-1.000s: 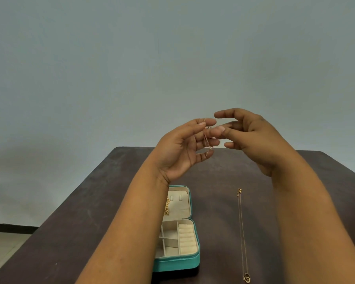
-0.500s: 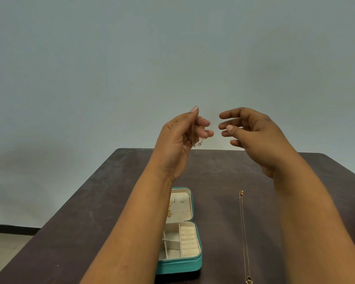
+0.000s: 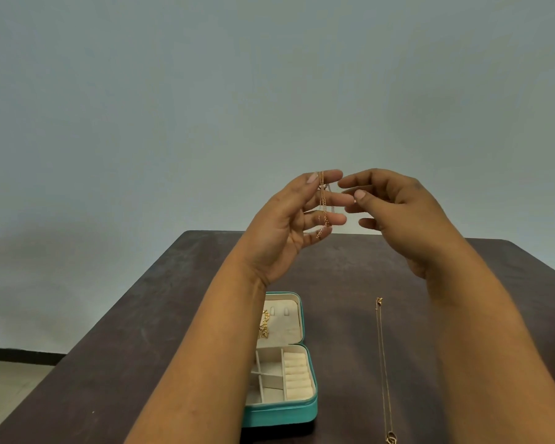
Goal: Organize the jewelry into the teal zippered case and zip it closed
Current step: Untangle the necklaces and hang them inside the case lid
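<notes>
**Gold chain draped over raised left fingers**

The left hand point(image 3: 289, 219) is held up above the table, palm toward the camera, fingers spread and slightly curled, with a thin gold chain point(image 3: 323, 200) hanging across them from forefinger to little finger. The right hand point(image 3: 394, 206) hovers just beside it, loosely cupped and holding nothing, its fingertips close to the chain.

Below, the teal zippered case point(image 3: 311, 411) lies open on the dark table point(image 3: 141, 347), cream dividers and ring rolls showing, with a gold piece point(image 3: 265, 323) in its lid. A second necklace point(image 3: 383, 363) lies stretched out to the right of the case. No writing or brand can be read anywhere.
</notes>
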